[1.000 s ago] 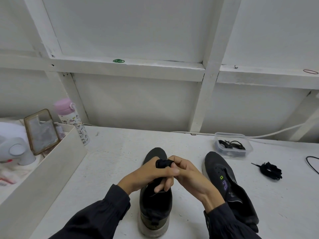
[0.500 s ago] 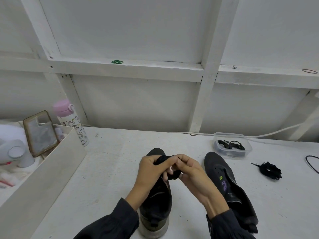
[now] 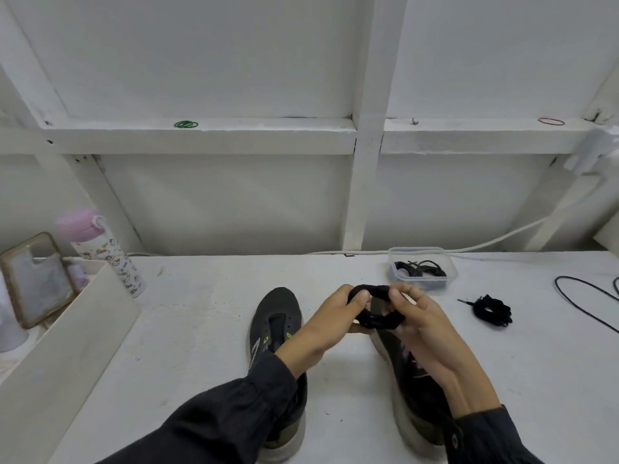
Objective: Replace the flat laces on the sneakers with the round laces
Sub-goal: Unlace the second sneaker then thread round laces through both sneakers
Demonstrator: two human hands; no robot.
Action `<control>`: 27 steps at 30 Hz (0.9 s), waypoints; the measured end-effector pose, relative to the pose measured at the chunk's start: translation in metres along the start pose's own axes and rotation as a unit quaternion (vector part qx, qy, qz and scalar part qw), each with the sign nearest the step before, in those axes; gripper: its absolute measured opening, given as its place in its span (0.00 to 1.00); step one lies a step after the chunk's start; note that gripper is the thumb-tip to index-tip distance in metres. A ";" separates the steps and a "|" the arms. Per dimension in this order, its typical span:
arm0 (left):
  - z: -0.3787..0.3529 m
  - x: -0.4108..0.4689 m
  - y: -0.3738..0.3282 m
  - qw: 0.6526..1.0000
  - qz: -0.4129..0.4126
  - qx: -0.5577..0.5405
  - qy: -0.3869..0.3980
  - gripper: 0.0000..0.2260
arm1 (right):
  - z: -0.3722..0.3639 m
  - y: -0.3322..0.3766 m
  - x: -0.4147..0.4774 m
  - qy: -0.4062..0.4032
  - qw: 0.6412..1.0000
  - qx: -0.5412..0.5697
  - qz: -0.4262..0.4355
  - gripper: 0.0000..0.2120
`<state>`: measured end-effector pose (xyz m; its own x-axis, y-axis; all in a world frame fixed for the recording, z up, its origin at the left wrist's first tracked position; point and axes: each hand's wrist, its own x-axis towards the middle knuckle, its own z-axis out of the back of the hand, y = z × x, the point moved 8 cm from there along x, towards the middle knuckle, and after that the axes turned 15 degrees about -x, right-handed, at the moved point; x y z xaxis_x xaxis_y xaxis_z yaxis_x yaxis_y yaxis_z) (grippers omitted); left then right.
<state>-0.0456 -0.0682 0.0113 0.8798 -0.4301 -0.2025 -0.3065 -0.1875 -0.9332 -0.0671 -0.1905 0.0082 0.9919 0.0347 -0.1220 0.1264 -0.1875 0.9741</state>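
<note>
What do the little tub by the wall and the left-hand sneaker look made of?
Tub: clear glossy plastic, probably; the black laces inside show through its walls. Sneaker: dark matte fabric upper, possibly mesh, with punched eyelet holes, over a paler, rubbery-looking sole.

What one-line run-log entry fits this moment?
left hand: grips coiled black lace; right hand: pinches same lace; left sneaker: looks unlaced; second lace bundle: on table; clear container: holds laces

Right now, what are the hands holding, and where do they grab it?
A bundled black lace. The left hand pinches its left side and the right hand pinches its right side.
</note>
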 end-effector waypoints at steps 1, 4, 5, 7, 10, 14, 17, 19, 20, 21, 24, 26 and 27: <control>-0.007 0.006 0.000 1.000 0.007 -0.004 0.006 0.08 | 0.008 0.003 -0.001 0.001 1.000 0.004 -0.010 0.18; -0.028 0.027 0.001 0.999 0.029 -0.029 0.015 0.11 | 0.034 0.015 -0.005 -0.012 1.000 0.015 -0.018 0.15; -0.035 0.035 0.002 0.998 0.040 -0.043 0.016 0.11 | 0.044 0.020 -0.006 -0.028 0.999 0.017 -0.019 0.12; -0.051 0.050 0.007 0.996 0.060 -0.068 0.017 0.08 | 0.068 0.023 -0.007 -0.067 0.997 0.019 -0.024 0.09; -0.073 0.074 0.016 0.994 0.085 -0.063 0.021 0.05 | 0.110 0.014 -0.001 -0.130 0.990 0.022 -0.052 0.08; -0.097 0.112 0.035 0.995 0.099 0.021 0.005 0.05 | 0.159 -0.002 0.010 -0.200 0.976 0.006 -0.088 0.08; -0.108 0.138 0.052 0.983 0.098 0.152 -0.020 0.05 | 0.189 -0.016 0.018 -0.232 0.967 -0.027 -0.105 0.07; -0.116 0.151 0.061 0.956 0.087 0.279 -0.011 0.09 | 0.203 -0.027 0.023 -0.245 0.961 -0.056 -0.115 0.07; -0.119 0.156 0.065 0.935 0.085 0.345 -0.008 0.11 | 0.208 -0.033 0.024 -0.252 0.958 -0.074 -0.120 0.07; -0.121 0.160 0.069 0.913 0.081 0.399 -0.009 0.13 | 0.213 -0.040 0.025 -0.260 0.953 -0.090 -0.125 0.07; -0.121 0.172 0.085 0.882 0.075 0.464 -0.025 0.14 | 0.226 -0.062 0.026 -0.290 0.936 -0.154 -0.128 0.06; -0.123 0.176 0.089 0.869 0.068 0.490 -0.030 0.10 | 0.232 -0.069 0.027 -0.301 0.925 -0.196 -0.120 0.06; -0.125 0.179 0.091 0.861 0.059 0.505 -0.031 0.09 | 0.234 -0.072 0.027 -0.304 0.923 -0.206 -0.116 0.06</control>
<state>0.0390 -0.2724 -0.0729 0.8916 -0.3394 -0.2997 0.0492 0.7305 -0.6811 -0.0466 -0.4056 -0.1095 0.7770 -0.5544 -0.2982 0.4450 0.1486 0.8831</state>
